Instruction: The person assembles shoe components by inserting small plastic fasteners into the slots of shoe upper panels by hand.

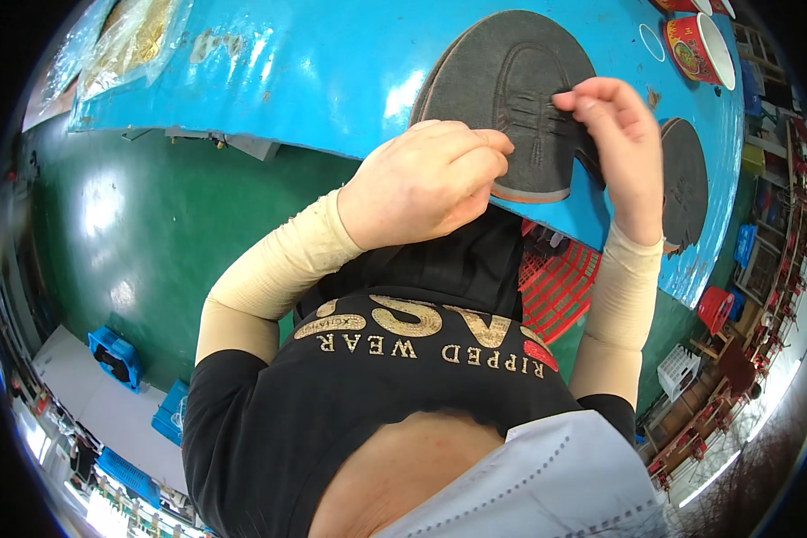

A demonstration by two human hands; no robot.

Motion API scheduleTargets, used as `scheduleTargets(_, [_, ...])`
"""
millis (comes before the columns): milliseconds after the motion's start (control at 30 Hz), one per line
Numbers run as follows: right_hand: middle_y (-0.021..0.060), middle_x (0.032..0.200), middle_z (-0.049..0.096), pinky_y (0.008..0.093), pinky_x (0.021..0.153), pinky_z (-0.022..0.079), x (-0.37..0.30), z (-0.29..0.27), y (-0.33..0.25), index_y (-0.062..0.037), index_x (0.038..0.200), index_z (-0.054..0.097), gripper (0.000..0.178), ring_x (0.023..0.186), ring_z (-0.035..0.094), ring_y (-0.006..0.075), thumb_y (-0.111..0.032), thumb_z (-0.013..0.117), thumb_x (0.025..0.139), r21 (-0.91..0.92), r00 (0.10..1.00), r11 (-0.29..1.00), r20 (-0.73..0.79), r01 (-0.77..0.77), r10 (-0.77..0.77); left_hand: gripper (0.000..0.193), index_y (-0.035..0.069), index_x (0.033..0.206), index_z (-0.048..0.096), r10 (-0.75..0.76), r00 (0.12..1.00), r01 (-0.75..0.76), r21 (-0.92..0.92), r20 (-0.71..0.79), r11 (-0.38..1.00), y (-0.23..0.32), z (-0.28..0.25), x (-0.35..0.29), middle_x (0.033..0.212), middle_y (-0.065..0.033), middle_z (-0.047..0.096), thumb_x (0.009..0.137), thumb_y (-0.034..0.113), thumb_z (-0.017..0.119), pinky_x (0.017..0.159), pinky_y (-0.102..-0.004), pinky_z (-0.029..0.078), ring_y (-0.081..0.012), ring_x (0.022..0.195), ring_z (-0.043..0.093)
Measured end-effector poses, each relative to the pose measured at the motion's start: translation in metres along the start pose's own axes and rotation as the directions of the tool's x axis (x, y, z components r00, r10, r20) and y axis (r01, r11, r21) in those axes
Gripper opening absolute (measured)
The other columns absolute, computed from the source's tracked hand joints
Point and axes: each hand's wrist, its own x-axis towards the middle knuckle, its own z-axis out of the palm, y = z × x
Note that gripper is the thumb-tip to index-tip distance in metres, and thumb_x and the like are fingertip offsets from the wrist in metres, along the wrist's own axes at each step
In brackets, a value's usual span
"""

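Blue crate: on the green floor at the left, with dark contents.
Plastic bag: clear, lying at the far left of the blue desk, something yellowish inside the bag.
Left hand: at the near left edge of the dark grey piece, back of the hand upward, fingers curled in and closed, thumb against the forefinger; whether anything is pinched between them, I cannot tell.
Dark grey piece: oval fabric with a stitched shoe-like outline and gathered rows, at the near edge of the desk between the hands; another edge shows beneath its left side, and its near edge is orange-brown.
Red basket: latticed plastic, below the near edge of the desk.
Right hand: over the right side of the piece, thumb and forefinger of this hand drawn together, other fingers bent; a dark bit shows at the tips, too small to identify.
Second dark piece: flat on the desk, right of the right hand.
Red bowls: paper, grouped at the far right.
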Motion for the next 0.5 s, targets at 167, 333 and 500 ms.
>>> scheduleTargets(167, [0.0025,0.093,0.067,0.0246,0.074,0.044,-0.011,0.028,0.003,-0.0052,0.095,0.060,0.009,0.081,0.057,0.0099,-0.007,0.057,0.086,0.010,0.961,0.964,-0.089,0.264,-0.262,0.022,0.005,0.084,0.057,0.006,1.000,-0.006,0.006,-0.017,1.000,-0.002,0.004,-0.001,0.097,-0.0065,0.065,0.065,-0.004,0.063,0.067,-0.0317,0.048,-0.0217,0.071,0.059])
scheduleTargets(333, [0.0016,0.082,0.063,0.0332,0.071,0.042,-0.010,0.032,0.000,-0.0109,0.090,0.063,0.015,0.082,0.058,0.0209,-0.002,0.063,0.077,-0.600,0.802,0.601,0.119,0.528,-0.586,0.023,0.005,0.085,0.057,-0.001,1.000,0.001,-0.013,-0.026,1.000,-0.002,0.003,-0.001,0.096,-0.0058,0.065,0.065,-0.004,0.063,0.067,-0.0315,0.048,-0.0214,0.072,0.059])
scheduleTargets(500, [-0.0001,0.079,0.063,0.0354,0.074,0.041,-0.019,0.036,-0.011,-0.0103,0.088,0.062,0.018,0.084,0.058,0.0212,-0.002,0.065,0.073,-0.705,0.783,0.467,0.205,0.534,-0.587,0.023,0.006,0.085,0.057,-0.016,1.000,0.016,0.001,-0.006,1.000,-0.001,0.002,-0.001,0.095,-0.0057,0.065,0.065,-0.004,0.064,0.068,-0.0319,0.048,-0.0212,0.073,0.060])
